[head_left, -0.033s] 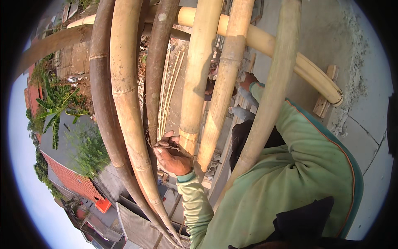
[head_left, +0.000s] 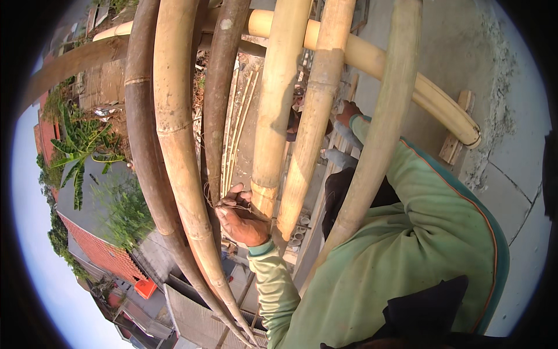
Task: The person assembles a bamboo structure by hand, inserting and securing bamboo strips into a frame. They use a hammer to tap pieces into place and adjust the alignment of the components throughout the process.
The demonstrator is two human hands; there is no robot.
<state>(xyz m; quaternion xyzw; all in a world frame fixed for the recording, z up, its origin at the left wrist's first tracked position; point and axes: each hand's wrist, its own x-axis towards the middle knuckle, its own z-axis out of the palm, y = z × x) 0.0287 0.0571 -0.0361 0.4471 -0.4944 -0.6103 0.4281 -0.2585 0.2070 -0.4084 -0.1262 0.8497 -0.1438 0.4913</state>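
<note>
My left hand [head_left: 239, 224] is closed, its fingertips pinching thin brown wire [head_left: 208, 193] with loose, curling ends. It is beside a dark bamboo pole [head_left: 220, 116] and the lower part of a thick pale bamboo pole [head_left: 273, 110]. My right hand [head_left: 347, 113] is farther off, between a mottled pale pole [head_left: 317, 110] and a greenish pole [head_left: 381, 116]. Its fingers look curled, but what they hold cannot be made out. The greenish pole passes in front of my right forearm.
A pale crosswise bamboo pole [head_left: 430, 96] lies behind the upright ones, its end by a wood block [head_left: 456, 131] on concrete. More long poles [head_left: 177, 116] stand at left. Far below are thin bamboo sticks [head_left: 237, 134], tiled roofs [head_left: 99, 247] and a banana plant [head_left: 78, 142].
</note>
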